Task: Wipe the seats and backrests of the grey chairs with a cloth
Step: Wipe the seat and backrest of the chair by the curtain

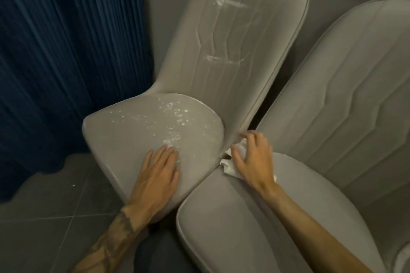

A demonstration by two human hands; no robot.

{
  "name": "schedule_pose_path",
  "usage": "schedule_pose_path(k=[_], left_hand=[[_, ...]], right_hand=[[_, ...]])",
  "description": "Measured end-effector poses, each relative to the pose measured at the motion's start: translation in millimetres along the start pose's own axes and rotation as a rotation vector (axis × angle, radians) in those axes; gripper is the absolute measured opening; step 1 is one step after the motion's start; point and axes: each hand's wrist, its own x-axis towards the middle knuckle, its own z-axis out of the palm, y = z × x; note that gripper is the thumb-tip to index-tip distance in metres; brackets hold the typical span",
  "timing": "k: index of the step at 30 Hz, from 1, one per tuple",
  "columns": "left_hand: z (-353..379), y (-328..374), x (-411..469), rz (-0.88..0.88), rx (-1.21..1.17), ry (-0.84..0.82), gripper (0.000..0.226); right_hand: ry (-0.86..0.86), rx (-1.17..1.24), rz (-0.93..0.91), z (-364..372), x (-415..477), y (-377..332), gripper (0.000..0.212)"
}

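Grey floor tiles [44, 228] lie nearest, below the left seat [124, 139]. On that seat's near part the left hand [155, 175] rests flat, fingers straight. Just right of the seat the right hand [253, 159] curls over a crumpled white cloth [227, 164], likely light, soft and limp: best bunched in the palm. Droplets [173, 113] speckle the seat's far half; beyond it the backrest [233, 29] shows streaks.
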Motion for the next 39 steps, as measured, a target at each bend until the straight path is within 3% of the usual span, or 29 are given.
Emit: schedule_pose_path(k=[3,5,9,13,16,21,24,27,33,36,39], left_hand=[[-1.3,-17.7,-5.4,-0.029,0.001,0.010,0.059],[-2.0,-26.2,-7.1,-0.053,-0.013,0.000,0.062],[-2.3,-40.4,-11.6,-0.124,-0.052,-0.040,0.071],[-2.1,-53.4,-17.1,-0.149,-0.048,-0.027,0.069],[-1.9,-60.1,-15.0,-0.172,-0.037,-0.039,0.067],[-0.6,-59.4,-3.5,-0.217,-0.012,-0.012,0.063],[-0.4,-55.3,11.1,-0.292,-0.023,0.004,0.066],[3.4,-52.7,21.9,-0.338,0.006,0.023,0.067],[11.4,-52.7,24.0,-0.396,0.049,0.056,0.065],[11.6,-52.9,24.3,-0.416,0.047,0.056,0.066],[12.1,-55.6,24.3,-0.423,0.066,0.043,0.063]], right_hand=[[-0.141,0.061,0.211,8.2,-16.5,7.0,0.043],[-0.145,0.144,0.244,11.5,-17.6,1.6,0.032],[-0.023,0.264,0.108,6.3,-4.5,-23.2,0.011],[0.117,0.400,-0.073,-7.2,23.9,-62.4,0.008],[0.177,0.452,-0.101,-2.6,54.8,-79.5,0.010],[-0.058,0.254,0.072,35.5,74.6,-78.8,0.024],[-0.146,0.206,-0.079,62.3,53.5,-77.8,0.026],[-0.247,-0.010,-0.202,86.2,34.2,-74.6,0.032],[-0.346,-0.119,-0.073,109.9,35.3,-69.4,0.077],[-0.384,-0.155,-0.058,114.6,34.5,-78.2,0.075],[-0.459,-0.117,-0.171,111.0,30.1,-78.3,0.069]])
